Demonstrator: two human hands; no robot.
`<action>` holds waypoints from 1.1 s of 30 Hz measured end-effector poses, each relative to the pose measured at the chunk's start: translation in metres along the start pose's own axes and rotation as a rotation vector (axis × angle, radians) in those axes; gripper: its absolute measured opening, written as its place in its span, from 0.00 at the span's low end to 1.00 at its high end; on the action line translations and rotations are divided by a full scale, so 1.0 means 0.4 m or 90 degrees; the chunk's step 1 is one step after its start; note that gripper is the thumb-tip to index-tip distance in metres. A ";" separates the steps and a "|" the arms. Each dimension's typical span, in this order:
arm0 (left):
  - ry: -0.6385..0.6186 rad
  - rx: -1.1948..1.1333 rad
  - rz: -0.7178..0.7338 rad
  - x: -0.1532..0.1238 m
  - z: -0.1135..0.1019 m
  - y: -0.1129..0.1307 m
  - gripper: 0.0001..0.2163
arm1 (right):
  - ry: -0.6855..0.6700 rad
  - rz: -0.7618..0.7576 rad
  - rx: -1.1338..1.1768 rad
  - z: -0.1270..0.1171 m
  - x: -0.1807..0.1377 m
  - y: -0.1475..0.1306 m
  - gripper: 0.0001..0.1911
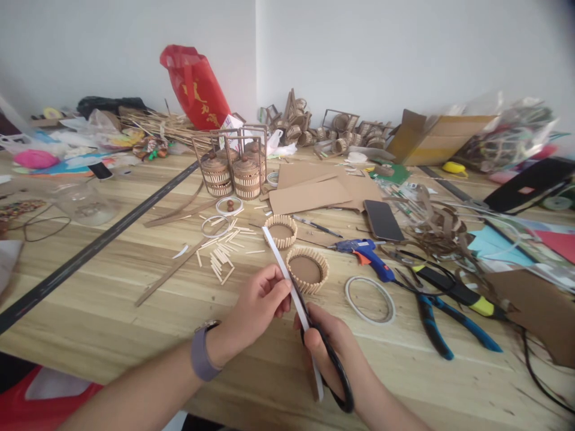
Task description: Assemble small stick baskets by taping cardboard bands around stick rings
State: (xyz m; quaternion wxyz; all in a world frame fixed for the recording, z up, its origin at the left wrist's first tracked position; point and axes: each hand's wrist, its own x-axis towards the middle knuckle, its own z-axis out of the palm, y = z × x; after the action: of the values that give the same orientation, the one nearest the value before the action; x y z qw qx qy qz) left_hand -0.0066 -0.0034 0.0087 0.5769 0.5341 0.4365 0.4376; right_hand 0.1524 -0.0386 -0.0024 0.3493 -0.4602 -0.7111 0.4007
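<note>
White strip (298,304), scissors (333,358) in right grip (345,342)

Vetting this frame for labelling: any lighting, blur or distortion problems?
Head view: soft, fairly even light, no harsh shadows; head view, far right: clear plastic bag smeared, upper corner darkened; head view, edges: wide-angle stretch; head view, lower centre: white strip and scissors readable.

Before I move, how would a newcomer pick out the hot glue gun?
On the wooden table, find the flat cardboard sheets near the middle, then the black smartphone at their right. The hot glue gun lies just nearer the camera than that phone. Its orange trigger sets it apart from the blue-and-black pliers.
</note>
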 end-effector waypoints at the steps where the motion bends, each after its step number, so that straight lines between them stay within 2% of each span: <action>1: -0.001 0.000 -0.001 0.000 0.001 0.001 0.10 | -0.003 -0.001 0.001 -0.001 0.000 -0.002 0.39; 7: -0.035 -0.009 -0.008 -0.004 0.006 0.005 0.10 | -0.023 0.011 0.056 -0.002 -0.003 -0.005 0.37; 15: -0.037 -0.019 -0.004 -0.005 0.007 0.009 0.10 | 0.007 -0.006 0.013 0.000 0.004 -0.002 0.37; 22: -0.071 -0.034 -0.009 -0.012 0.011 0.010 0.09 | -0.025 0.003 0.060 -0.002 -0.002 -0.006 0.37; 30: -0.078 -0.032 -0.012 -0.009 0.009 0.008 0.10 | -0.028 0.022 0.101 0.000 -0.005 0.002 0.39; 33: -0.103 -0.011 -0.007 -0.007 0.005 0.013 0.11 | -0.024 0.020 0.103 -0.002 -0.007 -0.002 0.38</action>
State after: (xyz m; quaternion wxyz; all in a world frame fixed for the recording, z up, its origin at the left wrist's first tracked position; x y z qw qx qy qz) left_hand -0.0055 -0.0063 0.0143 0.6172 0.5604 0.3873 0.3937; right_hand 0.1538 -0.0412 -0.0018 0.3655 -0.4343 -0.6753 0.4709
